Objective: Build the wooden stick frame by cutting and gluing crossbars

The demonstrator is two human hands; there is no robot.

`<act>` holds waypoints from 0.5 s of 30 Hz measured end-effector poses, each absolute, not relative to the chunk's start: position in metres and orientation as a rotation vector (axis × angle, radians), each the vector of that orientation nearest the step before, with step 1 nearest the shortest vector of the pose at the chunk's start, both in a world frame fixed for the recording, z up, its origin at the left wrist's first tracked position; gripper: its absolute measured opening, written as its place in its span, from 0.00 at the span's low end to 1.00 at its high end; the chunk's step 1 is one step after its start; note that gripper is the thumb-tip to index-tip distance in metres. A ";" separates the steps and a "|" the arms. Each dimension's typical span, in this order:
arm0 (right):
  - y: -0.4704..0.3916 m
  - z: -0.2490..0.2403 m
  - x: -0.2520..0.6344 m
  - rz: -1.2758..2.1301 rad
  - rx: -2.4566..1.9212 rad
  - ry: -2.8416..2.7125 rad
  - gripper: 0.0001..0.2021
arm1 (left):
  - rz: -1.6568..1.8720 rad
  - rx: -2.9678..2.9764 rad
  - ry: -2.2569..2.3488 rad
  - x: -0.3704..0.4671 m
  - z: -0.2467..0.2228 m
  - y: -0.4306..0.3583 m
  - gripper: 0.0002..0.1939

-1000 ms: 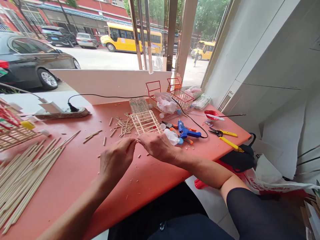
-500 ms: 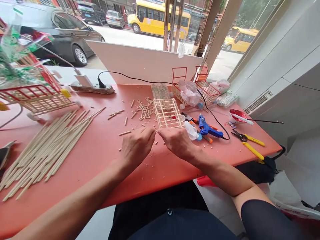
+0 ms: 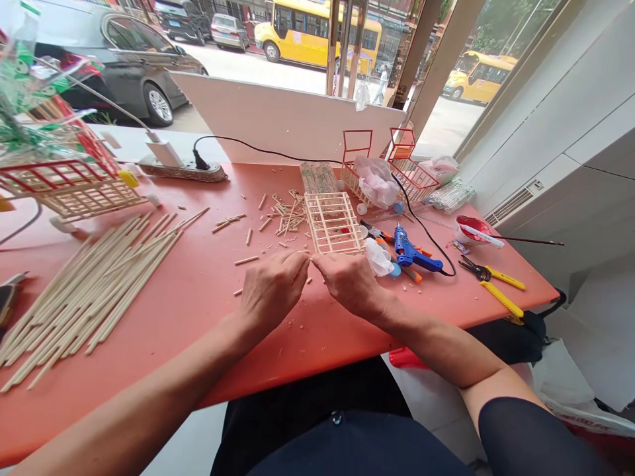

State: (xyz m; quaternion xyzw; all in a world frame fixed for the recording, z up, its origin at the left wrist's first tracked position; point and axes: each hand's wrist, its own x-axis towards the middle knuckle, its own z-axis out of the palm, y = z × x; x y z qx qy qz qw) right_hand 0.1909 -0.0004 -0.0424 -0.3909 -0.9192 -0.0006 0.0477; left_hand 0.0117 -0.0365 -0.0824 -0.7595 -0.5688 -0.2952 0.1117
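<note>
Both hands are closed above the front of the red table, their fingertips nearly meeting. My left hand [image 3: 274,285] pinches something small that its fingers hide. My right hand [image 3: 348,279] is closed in the same way, and what it grips is too small to make out. Just beyond the right hand sits a frame of pale wooden sticks [image 3: 335,223], a lattice of bars. Short cut stick pieces [image 3: 290,213] lie in a loose heap to the left of that frame. Small crumbs are scattered on the table beneath the hands.
Long sticks [image 3: 99,291] lie at the left of the table [image 3: 198,350], below a red-edged stick basket [image 3: 69,188]. A power strip [image 3: 183,172] is at the back. Rightward are a blue glue gun [image 3: 414,254], yellow-handled pliers [image 3: 496,284], a red cup [image 3: 471,228] and two small stick carts.
My hands have hardly moved and stay closed near each other. The camera view has shifted slightly. A person on foot now shows outside the window.
</note>
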 end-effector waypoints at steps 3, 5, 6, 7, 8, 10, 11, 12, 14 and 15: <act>0.000 -0.042 0.191 0.004 -1.201 -2.808 0.14 | -0.856 -2.225 -1.679 0.013 -0.083 -0.036 0.19; 0.000 -0.040 0.190 0.017 -1.220 -2.815 0.15 | -0.859 -2.225 -1.682 0.013 -0.083 -0.035 0.18; 0.000 -0.039 0.190 0.026 -1.231 -2.819 0.15 | -0.863 -2.227 -1.684 0.013 -0.083 -0.035 0.18; 0.000 -0.038 0.190 0.035 -1.243 -2.822 0.16 | -0.867 -2.230 -1.685 0.014 -0.083 -0.035 0.18; 0.000 -0.037 0.190 0.042 -1.253 -2.823 0.16 | -0.871 -2.232 -1.685 0.014 -0.083 -0.035 0.18; -0.001 -0.036 0.189 0.048 -1.262 -2.821 0.16 | -0.874 -2.235 -1.688 0.014 -0.083 -0.035 0.18; -0.001 -0.036 0.190 0.046 -1.261 -2.818 0.16 | -0.872 -2.236 -1.692 0.014 -0.082 -0.035 0.18; 0.000 -0.036 0.190 0.042 -1.259 -2.814 0.15 | -0.866 -2.239 -1.698 0.014 -0.082 -0.034 0.18; 0.000 -0.038 0.190 0.032 -1.248 -2.805 0.15 | -0.857 -2.241 -1.708 0.014 -0.082 -0.034 0.17; 0.001 -0.039 0.191 0.028 -1.237 -2.801 0.15 | -0.855 -2.241 -1.710 0.014 -0.082 -0.034 0.17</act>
